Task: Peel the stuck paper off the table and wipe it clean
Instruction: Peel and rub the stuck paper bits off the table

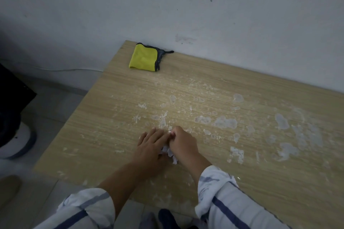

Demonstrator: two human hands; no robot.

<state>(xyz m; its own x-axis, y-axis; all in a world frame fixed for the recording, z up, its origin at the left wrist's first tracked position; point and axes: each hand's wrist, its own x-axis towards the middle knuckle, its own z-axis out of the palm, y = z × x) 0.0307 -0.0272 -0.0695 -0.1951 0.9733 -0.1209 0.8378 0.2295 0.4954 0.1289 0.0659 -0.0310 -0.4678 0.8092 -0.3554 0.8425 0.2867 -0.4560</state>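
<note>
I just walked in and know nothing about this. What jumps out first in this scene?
The bright yellow folded cloth with dark trim stands out at the far left corner of the pale wooden table, against the wall. Whitish paper residue patches speckle the tabletop's middle and right. Near the front edge, the left hand lies flat while the right hand picks at the surface, white torn paper scraps between them.
</note>
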